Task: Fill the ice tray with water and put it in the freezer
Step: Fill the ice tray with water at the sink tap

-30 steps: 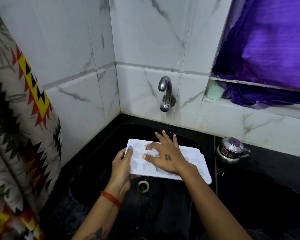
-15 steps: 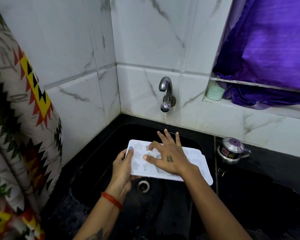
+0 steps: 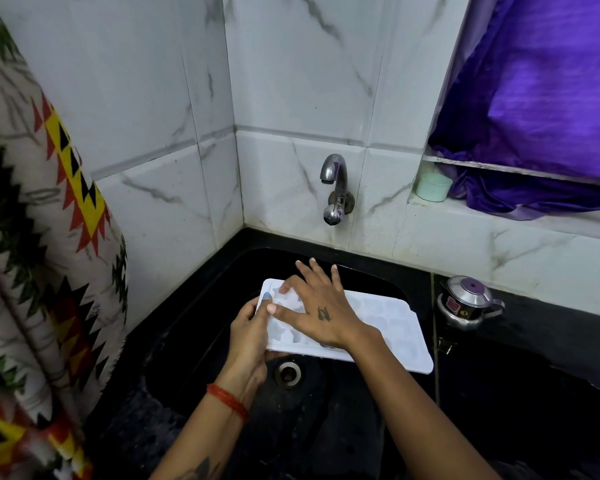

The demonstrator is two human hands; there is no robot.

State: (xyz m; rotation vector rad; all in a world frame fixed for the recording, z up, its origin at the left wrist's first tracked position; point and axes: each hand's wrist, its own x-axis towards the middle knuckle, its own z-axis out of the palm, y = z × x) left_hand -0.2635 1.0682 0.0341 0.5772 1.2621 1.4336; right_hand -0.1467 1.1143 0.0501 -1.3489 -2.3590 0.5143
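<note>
Head camera looks down into a black sink [image 3: 201,341] set in a corner of white marble-pattern tiles. A white ice tray [image 3: 388,327] is held over the basin, above the round metal drain [image 3: 288,372], with its long side running from left to right and its cavities facing up; some cavities have a star shape. Whether there is water in them I cannot tell.

The left hand [image 3: 248,336] grips the left short edge of the tray — the thumb lies on top of the rim and the fingers go under it. A red thread bracelet [image 3: 227,400] is on this wrist. The right hand [image 3: 319,310] lies flat on top of the tray with the fingers spread wide and not closed around anything; a small tattoo is on its back.

A chrome tap [image 3: 333,185] comes out of the back wall above the sink, and no stream is visible from it. On the black counter to the right stands a small steel vessel with a purple lid knob [image 3: 466,301]. On the ledge above it sits a pale green cup [image 3: 432,187], beside a purple cloth [image 3: 541,98]. A patterned curtain [image 3: 39,237] hangs at the left.
</note>
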